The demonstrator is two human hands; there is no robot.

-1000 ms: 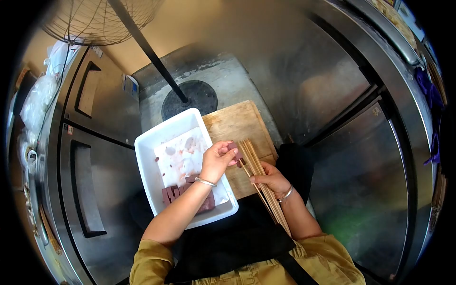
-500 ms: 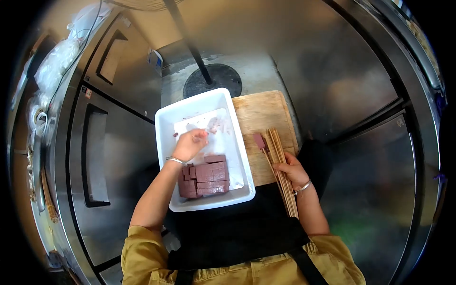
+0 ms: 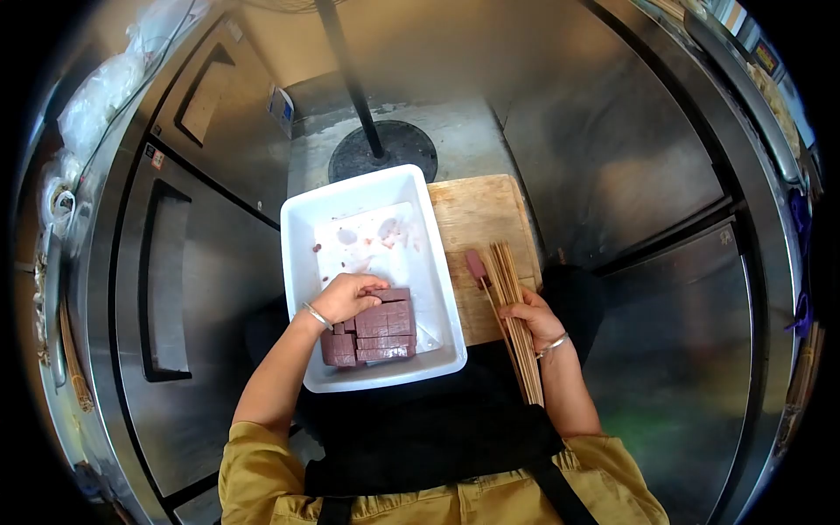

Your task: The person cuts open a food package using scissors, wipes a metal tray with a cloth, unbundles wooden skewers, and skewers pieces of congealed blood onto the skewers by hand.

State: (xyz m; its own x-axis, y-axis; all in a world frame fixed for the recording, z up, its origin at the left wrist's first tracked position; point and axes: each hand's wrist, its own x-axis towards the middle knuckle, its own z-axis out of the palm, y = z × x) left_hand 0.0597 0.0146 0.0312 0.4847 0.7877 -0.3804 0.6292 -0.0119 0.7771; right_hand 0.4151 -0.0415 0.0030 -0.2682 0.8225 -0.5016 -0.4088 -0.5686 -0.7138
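Note:
Dark red-brown blocks (image 3: 385,322) lie packed together in the near part of a white tub (image 3: 448,311). My left hand (image 3: 348,296) reaches over the tub wall, its thumb and fingers closed at the far edge of the blocks, touching one there. In my right hand (image 3: 535,319) is a bundle of thin wooden sticks (image 3: 516,324). One stick stands slightly apart on the left and carries a red-brown piece (image 3: 477,266) at its tip, above the wooden board (image 3: 481,206).
A stand with a round black base (image 3: 385,150) rises behind the tub. Steel cabinets (image 3: 219,254) with dark handles flank both sides. Plastic bags (image 3: 101,114) and more sticks (image 3: 74,359) are at the far left. Small scraps lie in the tub's far part.
My left hand has gone from the stick tip back to the tub and down onto the blocks. The red-brown piece stays on the stick. My right hand keeps its hold on the bundle.

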